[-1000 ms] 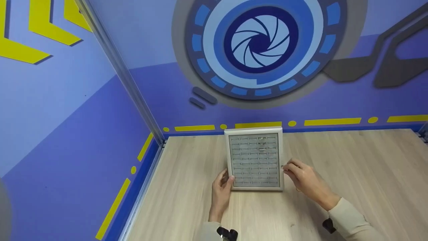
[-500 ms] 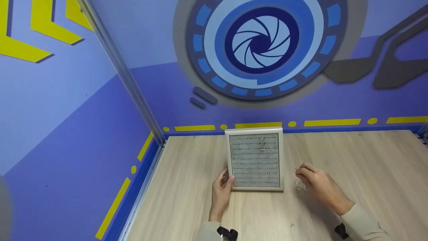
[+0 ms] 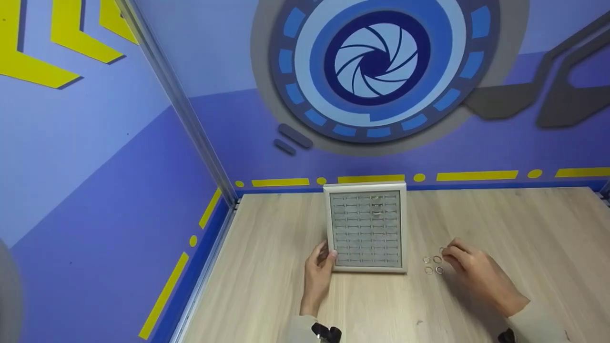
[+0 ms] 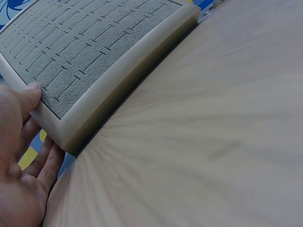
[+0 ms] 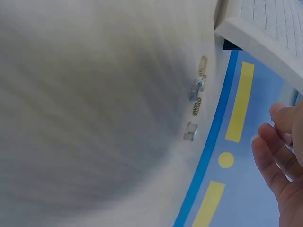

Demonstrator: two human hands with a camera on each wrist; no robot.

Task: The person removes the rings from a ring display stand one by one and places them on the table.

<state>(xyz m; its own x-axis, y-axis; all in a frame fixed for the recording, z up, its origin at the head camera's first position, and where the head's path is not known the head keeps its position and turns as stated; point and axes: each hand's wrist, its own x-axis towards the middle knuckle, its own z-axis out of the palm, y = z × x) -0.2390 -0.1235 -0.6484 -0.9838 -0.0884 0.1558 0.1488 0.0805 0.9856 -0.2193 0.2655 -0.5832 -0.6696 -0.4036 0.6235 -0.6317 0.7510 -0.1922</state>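
Note:
A pale-framed ring display board point(image 3: 367, 245) with grey slotted padding leans back on the table. My left hand point(image 3: 316, 281) grips its lower left edge, thumb on the front and fingers behind; the left wrist view shows the thumb point(image 4: 31, 97) on the frame corner. Three rings point(image 3: 376, 206) sit in slots near the board's upper right. To the right of the board, my right hand point(image 3: 479, 274) pinches a small ring point(image 3: 442, 250) at its fingertips, mostly covered by them. Several loose rings point(image 3: 437, 259) lie just left of those fingertips, grouped on the table; the right wrist view shows them edge-on.
The wooden table point(image 3: 371, 309) meets a blue printed back wall point(image 3: 476, 162) right behind the board. A metal post point(image 3: 190, 114) stands in the left corner, beside a printed side wall point(image 3: 105, 200).
My right hand has moved right and slightly nearer, from the board's right edge to beyond the loose rings, carrying a ring. Loose rings it covered now show. The left hand keeps its grip.

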